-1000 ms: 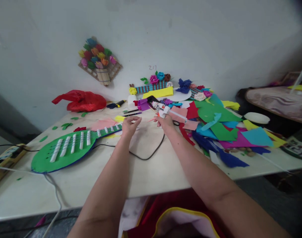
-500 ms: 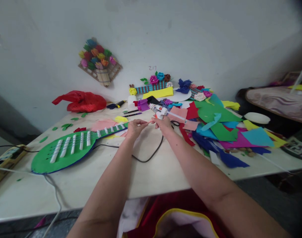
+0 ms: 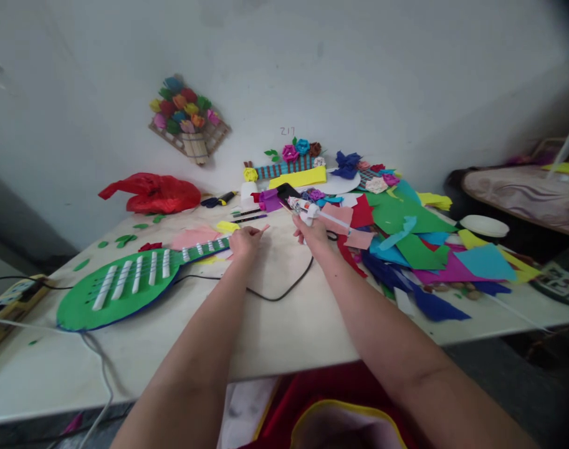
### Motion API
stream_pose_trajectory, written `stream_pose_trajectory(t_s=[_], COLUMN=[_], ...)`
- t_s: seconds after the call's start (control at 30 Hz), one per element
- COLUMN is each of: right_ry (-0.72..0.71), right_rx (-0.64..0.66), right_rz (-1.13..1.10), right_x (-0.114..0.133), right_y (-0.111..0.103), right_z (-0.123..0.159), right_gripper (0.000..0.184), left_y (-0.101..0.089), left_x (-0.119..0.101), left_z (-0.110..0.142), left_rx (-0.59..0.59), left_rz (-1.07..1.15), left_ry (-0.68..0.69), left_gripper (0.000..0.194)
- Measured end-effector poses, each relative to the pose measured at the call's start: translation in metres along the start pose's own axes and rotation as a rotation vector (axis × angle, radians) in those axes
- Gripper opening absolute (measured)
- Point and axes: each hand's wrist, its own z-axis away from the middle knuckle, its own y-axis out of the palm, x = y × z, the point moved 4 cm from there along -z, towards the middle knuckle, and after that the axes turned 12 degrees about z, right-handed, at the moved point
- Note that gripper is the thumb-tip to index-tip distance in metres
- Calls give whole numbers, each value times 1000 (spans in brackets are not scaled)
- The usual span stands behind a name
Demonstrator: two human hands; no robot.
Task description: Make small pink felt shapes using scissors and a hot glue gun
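The left hand [image 3: 245,243] is closed in a pinch over the desk [image 3: 291,337], gripping a small pink paper strip [image 3: 266,228] between thumb and fingers. The strip's free end sticks out past the fingertips, slanting up and toward the right hand [image 3: 311,233], with a gap of bare desk between the two. The right hand is wrapped around the handle of a white glue gun [image 3: 307,211], whose body lies just above the fist. Its nozzle end points away from the person and to the left; a pale stick [image 3: 334,217] runs out of the back end, to the right, over pink paper scraps [image 3: 359,238]. The gun and the strip are near each other but apart.

Just left of the left hand lies a green paper guitar [image 3: 76,305] with white bars, the end of its neck reaching to that hand; whether they touch, I cannot tell. A black cord [image 3: 284,297] loops across the desk below both hands. Beyond the left hand lie two thin dark pens [image 3: 249,218]. To the right of the right hand, coloured paper sheets [image 3: 401,213] lie in an overlapping heap.
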Motion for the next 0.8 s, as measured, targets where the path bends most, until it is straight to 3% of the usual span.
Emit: stream_pose_trajectory(t_s=[0.17, 0.53, 0.73, 0.8], right_ry=[-19, -3, -27, -33], right_rx=[-34, -59, -53, -67], right_rz=[208, 256, 365, 428], right_x=[-1, -2, -4, -4], right_y=[0, 0, 0, 0], right_z=[1, 4, 1, -1], right_gripper=[35, 34, 39, 41], left_y=[12, 31, 20, 6], left_x=[-10, -13, -17, -21], left_z=[-8, -24, -29, -31], left_rx=[41, 24, 83, 29], left_rz=[-127, -278, -306, -296], left_ry=[84, 152, 145, 137], left_gripper=[21, 33, 32, 28])
